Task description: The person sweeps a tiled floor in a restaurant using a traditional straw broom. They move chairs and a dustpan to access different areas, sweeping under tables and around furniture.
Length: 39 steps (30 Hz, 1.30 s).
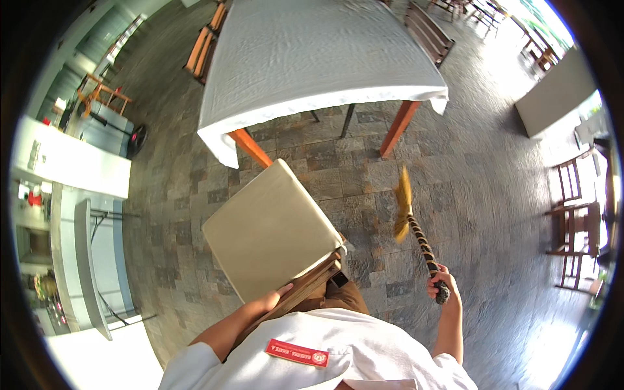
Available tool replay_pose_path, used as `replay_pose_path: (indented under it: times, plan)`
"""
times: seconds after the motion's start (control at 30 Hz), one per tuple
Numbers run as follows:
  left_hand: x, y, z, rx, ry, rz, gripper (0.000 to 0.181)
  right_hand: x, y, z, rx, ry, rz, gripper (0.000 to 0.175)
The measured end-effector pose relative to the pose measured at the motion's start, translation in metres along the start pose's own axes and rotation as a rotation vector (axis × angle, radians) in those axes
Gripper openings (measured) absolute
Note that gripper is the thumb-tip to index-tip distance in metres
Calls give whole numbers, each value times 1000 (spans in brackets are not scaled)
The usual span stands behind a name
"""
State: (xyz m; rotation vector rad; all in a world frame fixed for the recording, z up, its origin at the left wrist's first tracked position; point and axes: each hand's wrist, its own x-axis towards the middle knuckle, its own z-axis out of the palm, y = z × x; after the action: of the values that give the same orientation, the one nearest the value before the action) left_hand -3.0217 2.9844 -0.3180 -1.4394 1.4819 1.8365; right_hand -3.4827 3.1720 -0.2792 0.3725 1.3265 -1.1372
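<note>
In my right hand [442,282] is the dark end of a soft broom's handle [423,242], wrapped with light binding. Its yellow fibre head [403,204] points away from me, over the tiled floor. My left hand [274,298] grips the wooden back [302,285] of a chair at my waist; its thumb shows on top and the other fingers are mostly hidden. The chair's cream padded seat [270,231] is turned at an angle in front of me. Beyond it stands a table with a white cloth [321,53] and reddish wooden legs [399,127].
Slatted chairs [201,51] flank the table on the left, with a bench or chair [428,31] on the right. A grey folding table [90,268] and white counter [83,156] line the left side. At the right are a pale box-like stand [558,95] and wooden chairs [577,224].
</note>
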Motion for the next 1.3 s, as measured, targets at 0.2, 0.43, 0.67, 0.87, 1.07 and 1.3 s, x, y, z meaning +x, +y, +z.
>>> replay_pose_path:
  times: [0.2,0.43,0.67,0.87,1.07,1.3]
  plan:
    - [56,73,-20,86,-39,168,65,-41,34,-32,272,61,-237,60]
    - [95,200,-63,280,-284,98,63,-37,50,-37,590,31,-410,53]
    - [165,280,-88,219,-294,-71,57,-3,30,-14,751,55,-403,45]
    - [199,328,-105,315,-325,-86,47,19,20,6,849,70,-383,45]
    - [224,356,-121,386,-414,-97,59,30,23,22,790,-36,-450,43]
    - [254,327,-97,337,-301,12,56,19,39,40,811,-44,-494,41]
